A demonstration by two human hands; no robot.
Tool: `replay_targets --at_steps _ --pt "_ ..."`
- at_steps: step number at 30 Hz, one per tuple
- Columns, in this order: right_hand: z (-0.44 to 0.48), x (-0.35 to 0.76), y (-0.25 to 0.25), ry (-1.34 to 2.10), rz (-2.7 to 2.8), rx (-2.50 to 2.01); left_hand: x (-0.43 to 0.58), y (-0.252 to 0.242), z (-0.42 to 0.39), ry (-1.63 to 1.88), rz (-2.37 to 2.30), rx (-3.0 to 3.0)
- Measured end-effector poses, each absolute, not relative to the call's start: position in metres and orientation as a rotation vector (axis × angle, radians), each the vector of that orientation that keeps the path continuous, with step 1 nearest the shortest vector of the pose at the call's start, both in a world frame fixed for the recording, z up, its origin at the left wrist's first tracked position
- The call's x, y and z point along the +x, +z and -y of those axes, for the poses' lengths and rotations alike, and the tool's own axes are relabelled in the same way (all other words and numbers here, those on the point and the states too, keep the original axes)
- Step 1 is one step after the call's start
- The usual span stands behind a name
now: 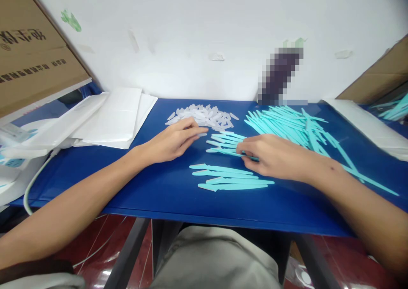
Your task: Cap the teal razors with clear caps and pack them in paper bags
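My left hand (174,140) lies low on the blue table (159,191), fingers together and stretched toward a heap of small translucent white caps (204,115); its fingertips touch one cap at the heap's near edge. My right hand (270,155) is curled, thumb and fingers pinching a turquoise plastic stick (223,151) from a small row of them. Several more turquoise sticks (229,179) lie side by side nearer me. A big loose pile of the same sticks (293,125) spreads out at the right, behind my right hand.
Flat white bags (111,117) are stacked at the left of the table. A cardboard box (35,46) leans at far left, another box (379,76) at far right with more sticks. A white wall stands close behind. A white cable (35,180) hangs off the left edge.
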State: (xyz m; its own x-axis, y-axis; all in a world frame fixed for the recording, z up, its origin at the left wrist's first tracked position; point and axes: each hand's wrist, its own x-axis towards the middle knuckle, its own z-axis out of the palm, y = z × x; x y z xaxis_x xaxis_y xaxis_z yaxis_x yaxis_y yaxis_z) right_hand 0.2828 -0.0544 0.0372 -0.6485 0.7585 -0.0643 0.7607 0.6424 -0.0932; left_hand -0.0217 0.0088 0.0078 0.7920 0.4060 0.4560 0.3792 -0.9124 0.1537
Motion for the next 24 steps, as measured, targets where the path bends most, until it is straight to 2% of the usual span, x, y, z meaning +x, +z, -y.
replay_targets --at_steps 11,18,24 --pt "0.055 0.281 0.039 -0.09 -2.84 1.311 -0.013 0.015 0.009 0.843 -0.489 2.949" --pt "0.054 0.283 0.04 -0.156 -2.822 1.305 -0.017 0.01 0.005 0.671 -0.682 2.772" --pt "0.054 0.285 0.045 -0.191 -2.838 1.288 -0.014 0.012 0.007 0.495 -0.585 2.871"
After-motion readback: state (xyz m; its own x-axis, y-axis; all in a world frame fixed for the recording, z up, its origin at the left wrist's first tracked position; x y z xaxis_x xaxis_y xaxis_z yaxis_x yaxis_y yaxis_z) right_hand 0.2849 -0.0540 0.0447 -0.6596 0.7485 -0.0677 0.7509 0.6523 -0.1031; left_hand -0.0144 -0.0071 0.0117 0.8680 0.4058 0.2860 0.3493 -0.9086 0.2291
